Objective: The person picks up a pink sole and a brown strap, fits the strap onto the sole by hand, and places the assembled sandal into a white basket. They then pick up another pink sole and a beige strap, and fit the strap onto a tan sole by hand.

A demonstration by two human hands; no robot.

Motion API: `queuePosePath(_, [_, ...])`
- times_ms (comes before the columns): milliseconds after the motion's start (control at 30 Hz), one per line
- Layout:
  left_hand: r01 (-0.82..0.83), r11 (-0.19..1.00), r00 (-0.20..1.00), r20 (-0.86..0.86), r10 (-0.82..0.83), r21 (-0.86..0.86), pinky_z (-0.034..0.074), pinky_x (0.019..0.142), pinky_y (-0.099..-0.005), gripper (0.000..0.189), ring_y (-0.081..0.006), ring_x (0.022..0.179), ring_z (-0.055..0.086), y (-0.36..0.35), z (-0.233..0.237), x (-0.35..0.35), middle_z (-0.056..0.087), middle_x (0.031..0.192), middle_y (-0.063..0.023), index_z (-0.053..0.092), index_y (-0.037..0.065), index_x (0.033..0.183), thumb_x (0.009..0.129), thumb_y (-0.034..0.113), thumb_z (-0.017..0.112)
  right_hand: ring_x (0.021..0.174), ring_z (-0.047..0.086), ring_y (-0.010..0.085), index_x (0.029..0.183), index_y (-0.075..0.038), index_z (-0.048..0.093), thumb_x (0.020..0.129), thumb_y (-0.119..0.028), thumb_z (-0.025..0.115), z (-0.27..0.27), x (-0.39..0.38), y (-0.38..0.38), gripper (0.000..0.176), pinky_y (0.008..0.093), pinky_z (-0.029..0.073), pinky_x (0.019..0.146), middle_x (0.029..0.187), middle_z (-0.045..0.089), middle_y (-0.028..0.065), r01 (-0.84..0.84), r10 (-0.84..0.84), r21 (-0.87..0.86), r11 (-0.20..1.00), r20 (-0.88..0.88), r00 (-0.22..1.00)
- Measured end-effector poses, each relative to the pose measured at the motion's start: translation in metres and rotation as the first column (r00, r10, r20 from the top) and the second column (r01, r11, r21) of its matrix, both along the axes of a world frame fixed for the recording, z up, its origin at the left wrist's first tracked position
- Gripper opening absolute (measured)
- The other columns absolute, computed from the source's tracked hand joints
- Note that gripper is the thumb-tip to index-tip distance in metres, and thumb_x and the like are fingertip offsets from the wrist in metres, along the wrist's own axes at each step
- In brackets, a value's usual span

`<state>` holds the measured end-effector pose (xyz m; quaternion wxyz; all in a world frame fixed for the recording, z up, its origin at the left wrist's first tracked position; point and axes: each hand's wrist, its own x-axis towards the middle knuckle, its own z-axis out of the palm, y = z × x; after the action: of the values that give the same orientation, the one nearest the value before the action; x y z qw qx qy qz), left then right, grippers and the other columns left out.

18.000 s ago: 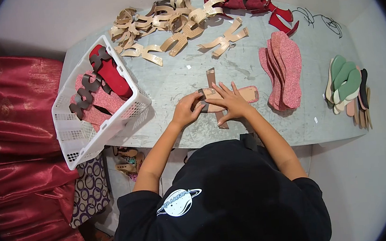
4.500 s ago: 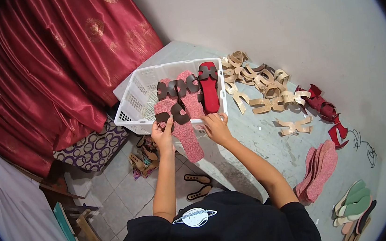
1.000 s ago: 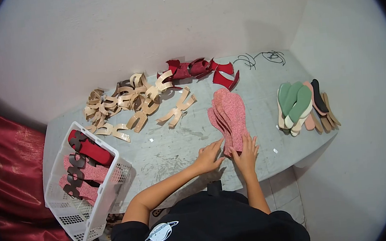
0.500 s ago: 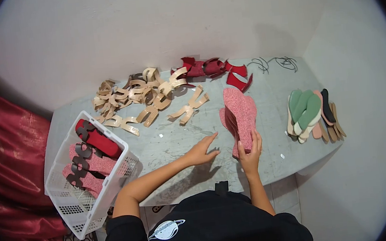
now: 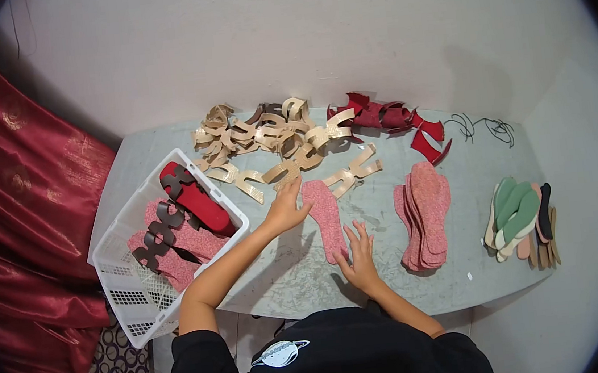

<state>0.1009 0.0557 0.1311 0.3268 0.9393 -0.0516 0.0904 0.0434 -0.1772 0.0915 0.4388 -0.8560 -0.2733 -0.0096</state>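
Observation:
A single pink speckled insole (image 5: 326,220) lies on the table, its wide end away from me and its narrow end toward me. At its upper left is my left hand (image 5: 285,211), open, with the thumb at the insole's edge. My right hand (image 5: 359,262) is open too, fingers apart, close beside the narrow end at the lower right. To the right of that hand rests a stack of pink insoles (image 5: 430,216), slightly fanned out.
A white plastic basket (image 5: 134,333) at left holds pink and red soles with dark straps. Along the back are cream straps (image 5: 296,159), red straps (image 5: 386,115) and thin black cords (image 5: 501,132). Green and other-coloured insoles (image 5: 514,211) lie at right on the grey table (image 5: 376,298).
My right hand has let go of the pink stack and moved left. One pink insole now lies apart between my hands. The whole view has shifted, so things appear farther right.

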Motion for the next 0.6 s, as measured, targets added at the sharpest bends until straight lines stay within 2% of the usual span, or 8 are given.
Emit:
queuePosePath(233, [-0.095, 0.987, 0.995, 0.027, 0.099, -0.126, 0.038, 0.094, -0.0406, 0.059, -0.0389, 0.112, 0.046, 0.041, -0.023, 0.067, 0.045, 0.122, -0.0263, 0.044, -0.004, 0.122, 0.077, 0.028, 0.061, 0.129, 0.022, 0.0429, 0.128, -0.009, 0.039, 0.082, -0.024, 0.059, -0.007, 0.082, 0.043, 0.053, 0.0595, 0.012, 0.102, 0.137, 0.027, 0.0209, -0.065, 0.064, 0.015, 0.998, 0.050, 0.997])
queuePosePath(300, [-0.226, 0.974, 0.974, -0.020, 0.225, -0.024, 0.040, 0.092, -0.0407, 0.056, -0.0383, 0.109, 0.048, 0.058, -0.029, 0.095, 0.048, 0.119, -0.0251, 0.047, -0.003, 0.120, 0.076, 0.029, 0.061, 0.128, 0.023, 0.0435, 0.127, -0.008, 0.041, 0.081, -0.023, 0.059, -0.018, 0.105, 0.058, 0.051, 0.0593, 0.012, 0.102, 0.135, 0.029, 0.0213, -0.105, 0.103, 0.038, 0.994, 0.064, 0.993])
queuePosePath(367, [-0.277, 0.960, 0.960, 0.048, 0.275, 0.040, 0.043, 0.089, -0.0385, 0.054, -0.0386, 0.104, 0.052, 0.079, -0.037, 0.129, 0.049, 0.117, -0.0266, 0.052, -0.003, 0.115, 0.075, 0.032, 0.063, 0.127, 0.025, 0.0441, 0.125, -0.008, 0.043, 0.081, -0.023, 0.059, -0.028, 0.124, 0.073, 0.049, 0.0592, 0.013, 0.102, 0.134, 0.032, 0.0217, -0.148, 0.143, 0.060, 0.987, 0.083, 0.986])
queuePosePath(433, [-0.285, 0.954, 0.927, -0.227, 0.300, 0.097, 0.042, 0.090, -0.0401, 0.052, -0.0375, 0.108, 0.049, 0.104, -0.040, 0.159, 0.048, 0.122, -0.0189, 0.054, 0.000, 0.115, 0.073, 0.031, 0.062, 0.127, 0.026, 0.0433, 0.121, -0.005, 0.046, 0.081, -0.018, 0.055, -0.042, 0.130, 0.092, 0.043, 0.0608, 0.015, 0.101, 0.131, 0.034, 0.0218, -0.161, 0.162, -0.013, 0.987, 0.110, 0.981])
queuePosePath(467, [-0.290, 0.952, 0.927, -0.220, 0.305, 0.097, 0.042, 0.090, -0.0401, 0.052, -0.0375, 0.108, 0.049, 0.114, -0.042, 0.170, 0.048, 0.122, -0.0189, 0.054, 0.000, 0.115, 0.073, 0.031, 0.062, 0.126, 0.028, 0.0426, 0.120, -0.005, 0.047, 0.080, -0.019, 0.056, -0.051, 0.131, 0.100, 0.043, 0.0608, 0.015, 0.102, 0.131, 0.036, 0.0218, -0.161, 0.166, -0.047, 0.986, 0.139, 0.976])
queuePosePath(533, [-0.351, 0.933, 0.867, -0.404, 0.291, -0.083, 0.041, 0.091, -0.0420, 0.047, -0.0356, 0.109, 0.049, 0.129, -0.040, 0.187, 0.046, 0.124, -0.0172, 0.056, 0.002, 0.113, 0.074, 0.028, 0.059, 0.126, 0.028, 0.0422, 0.119, -0.005, 0.047, 0.080, -0.020, 0.056, -0.071, 0.130, 0.111, 0.043, 0.0604, 0.015, 0.102, 0.130, 0.037, 0.0217, -0.137, 0.154, -0.110, 0.984, 0.168, 0.974])
queuePosePath(567, [-0.352, 0.932, 0.869, -0.400, 0.292, -0.084, 0.041, 0.091, -0.0420, 0.047, -0.0356, 0.109, 0.049, 0.130, -0.041, 0.193, 0.046, 0.124, -0.0172, 0.056, 0.002, 0.113, 0.074, 0.028, 0.059, 0.126, 0.029, 0.0419, 0.119, -0.005, 0.047, 0.080, -0.021, 0.055, -0.081, 0.130, 0.114, 0.042, 0.0601, 0.015, 0.102, 0.130, 0.037, 0.0216, -0.109, 0.142, -0.176, 0.978, 0.191, 0.971])
queuePosePath(600, [-0.468, 0.882, 0.809, -0.372, 0.455, 0.061, 0.040, 0.093, -0.0435, 0.045, -0.0345, 0.113, 0.046, 0.130, -0.044, 0.195, 0.044, 0.127, -0.0163, 0.055, 0.005, 0.115, 0.075, 0.025, 0.057, 0.126, 0.030, 0.0409, 0.117, -0.005, 0.048, 0.080, -0.023, 0.055, -0.083, 0.129, 0.117, 0.042, 0.0598, 0.014, 0.103, 0.129, 0.039, 0.0215, -0.079, 0.128, -0.203, 0.976, 0.238, 0.963])
